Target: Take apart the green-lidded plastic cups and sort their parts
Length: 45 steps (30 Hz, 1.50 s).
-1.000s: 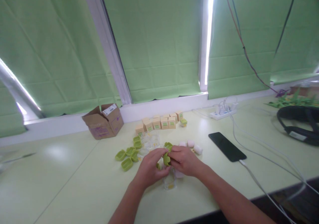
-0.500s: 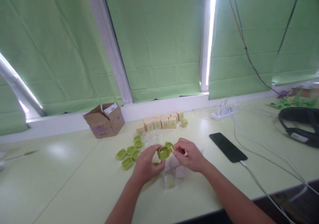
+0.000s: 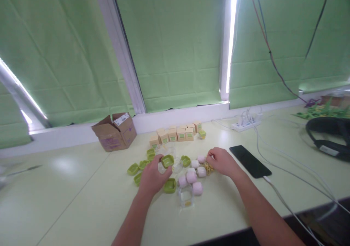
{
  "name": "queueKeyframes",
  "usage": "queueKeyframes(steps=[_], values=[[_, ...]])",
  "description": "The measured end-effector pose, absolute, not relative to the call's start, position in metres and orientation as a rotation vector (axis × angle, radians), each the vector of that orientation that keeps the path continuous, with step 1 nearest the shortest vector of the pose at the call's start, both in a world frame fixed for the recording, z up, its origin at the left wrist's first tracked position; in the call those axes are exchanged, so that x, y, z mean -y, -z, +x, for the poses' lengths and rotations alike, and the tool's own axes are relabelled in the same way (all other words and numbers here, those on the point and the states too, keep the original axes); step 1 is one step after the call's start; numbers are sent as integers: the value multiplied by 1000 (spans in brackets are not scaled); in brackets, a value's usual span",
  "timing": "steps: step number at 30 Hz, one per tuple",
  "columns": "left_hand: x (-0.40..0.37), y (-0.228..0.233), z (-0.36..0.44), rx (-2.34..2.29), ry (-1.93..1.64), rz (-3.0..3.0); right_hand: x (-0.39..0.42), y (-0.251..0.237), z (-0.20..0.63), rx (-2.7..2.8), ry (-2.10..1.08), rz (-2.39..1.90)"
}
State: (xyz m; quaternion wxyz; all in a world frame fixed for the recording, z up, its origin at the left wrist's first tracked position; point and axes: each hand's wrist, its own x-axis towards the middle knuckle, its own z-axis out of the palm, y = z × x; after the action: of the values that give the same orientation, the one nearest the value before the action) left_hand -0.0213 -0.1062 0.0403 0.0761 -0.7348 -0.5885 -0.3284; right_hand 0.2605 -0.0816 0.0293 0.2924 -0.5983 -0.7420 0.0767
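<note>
My left hand (image 3: 151, 177) holds a small green lid (image 3: 167, 161) just above the table, with another green lid (image 3: 170, 185) lying right beside it. My right hand (image 3: 222, 161) rests with curled fingers on a small yellowish object (image 3: 208, 168); I cannot tell if it grips it. Between the hands lie several pink-white cubes (image 3: 191, 177) and a clear little jar (image 3: 186, 197). More green lids (image 3: 133, 169) lie to the left of my left hand.
A row of small tan boxes (image 3: 175, 133) stands behind the hands, an open cardboard box (image 3: 115, 131) to their left. A black phone (image 3: 250, 160) on a cable lies right of my right hand. A power strip (image 3: 244, 124) and black headset (image 3: 328, 136) sit further right.
My hands have parted. The left hand carried the green lid left and slightly away from me; the right hand let go and moved right onto the yellowish object. The pink cubes are uncovered.
</note>
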Motion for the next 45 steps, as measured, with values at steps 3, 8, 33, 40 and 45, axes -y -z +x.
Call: queueKeyframes(steps=[3, 8, 33, 40, 45], values=[[103, -41, -27, 1747, 1008, -2220, 83, -30, 263, 2043, -202, -1692], [105, -46, -30, 1620, 982, -2423, 87, -31, 263, 2118, -258, -1801], [110, -44, -25, 1462, 677, -2620, 86, -31, 263, 2116, -217, -1760], [110, -44, -26, 1471, 627, -2632, 85, -31, 262, 2024, -241, -1745], [111, -44, -27, 1449, 626, -2638, 84, -31, 263, 2010, -238, -1714]])
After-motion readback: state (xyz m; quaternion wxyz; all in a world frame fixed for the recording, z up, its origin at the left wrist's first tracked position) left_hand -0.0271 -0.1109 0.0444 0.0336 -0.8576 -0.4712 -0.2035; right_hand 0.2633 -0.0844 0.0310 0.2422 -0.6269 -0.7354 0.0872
